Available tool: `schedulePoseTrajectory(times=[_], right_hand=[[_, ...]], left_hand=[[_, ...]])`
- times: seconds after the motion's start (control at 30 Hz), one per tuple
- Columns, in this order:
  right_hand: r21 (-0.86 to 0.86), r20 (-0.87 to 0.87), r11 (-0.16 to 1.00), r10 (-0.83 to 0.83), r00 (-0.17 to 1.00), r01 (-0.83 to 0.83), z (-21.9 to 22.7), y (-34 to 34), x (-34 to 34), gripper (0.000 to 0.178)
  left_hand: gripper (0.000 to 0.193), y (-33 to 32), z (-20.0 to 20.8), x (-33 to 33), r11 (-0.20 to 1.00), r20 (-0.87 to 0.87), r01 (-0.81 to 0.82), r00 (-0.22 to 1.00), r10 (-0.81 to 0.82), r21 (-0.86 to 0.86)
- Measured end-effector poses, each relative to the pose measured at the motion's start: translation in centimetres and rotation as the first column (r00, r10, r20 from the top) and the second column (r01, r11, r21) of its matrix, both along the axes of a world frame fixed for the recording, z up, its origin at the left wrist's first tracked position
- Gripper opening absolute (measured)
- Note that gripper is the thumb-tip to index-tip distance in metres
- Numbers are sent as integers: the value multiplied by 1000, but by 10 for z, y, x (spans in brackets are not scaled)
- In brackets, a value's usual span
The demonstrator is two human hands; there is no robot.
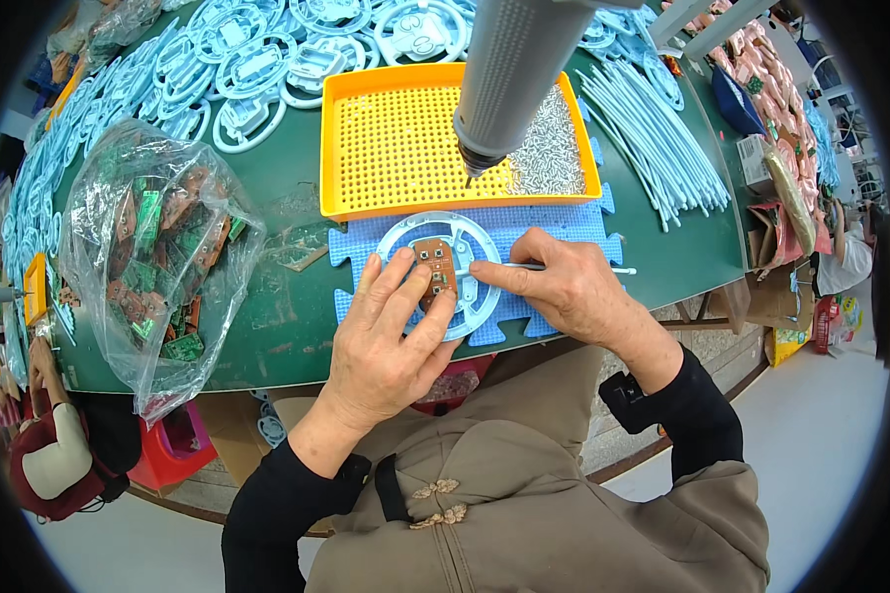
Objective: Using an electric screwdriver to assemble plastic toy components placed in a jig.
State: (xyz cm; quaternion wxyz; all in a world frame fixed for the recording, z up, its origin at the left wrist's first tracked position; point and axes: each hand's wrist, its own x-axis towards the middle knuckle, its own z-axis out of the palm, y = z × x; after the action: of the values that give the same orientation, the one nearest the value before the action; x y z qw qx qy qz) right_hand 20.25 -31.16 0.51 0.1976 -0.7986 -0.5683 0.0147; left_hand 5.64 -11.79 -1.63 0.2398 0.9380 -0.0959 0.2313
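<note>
A round light-blue plastic ring frame (482,311) lies on the blue foam mat (366,252) in front of me. Inside it sits a small brown circuit board (433,254) with several square buttons. My left hand (391,326) presses its fingertips on the board and holds it against the frame. My right hand (569,287) pinches a thin light-blue plastic rod (618,270), its index finger reaching toward the frame's middle. One rod end sticks out to the right of the hand; the other end lies over the frame, partly hidden by the fingers.
A grey electric screwdriver (514,79) hangs above the yellow tray (386,210) of screws. At left is a clear plastic bag (158,267) of circuit boards. Light-blue frames (257,64) pile up behind, and a bundle of rods (653,138) lies right. Another person (54,445) sits far left.
</note>
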Motion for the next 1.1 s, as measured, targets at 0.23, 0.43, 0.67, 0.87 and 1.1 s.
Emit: schedulePoseTrajectory(times=[0.23,0.43,0.67,0.87,1.1], right_hand=[[55,24,998,-16,1000,15,-5,-1,-4,46],[50,157,998,31,987,-39,-2,0,-2,46],[30,193,999,17,981,-24,13,0,-12,47],[141,-44,969,-199,979,203,48,12,0,36],[42,-73,990,-131,989,135,31,13,0,29]], left_hand=[[46,-4,1,0,1000,-23,-28,999,28,9],[43,-3,7,3,999,-59,-25,998,27,39],[46,-2,13,-1,998,-5,-37,999,38,42],[47,-1,4,-2,1000,-10,-25,1000,25,-5],[46,-1,4,1,999,36,-11,999,12,-33]])
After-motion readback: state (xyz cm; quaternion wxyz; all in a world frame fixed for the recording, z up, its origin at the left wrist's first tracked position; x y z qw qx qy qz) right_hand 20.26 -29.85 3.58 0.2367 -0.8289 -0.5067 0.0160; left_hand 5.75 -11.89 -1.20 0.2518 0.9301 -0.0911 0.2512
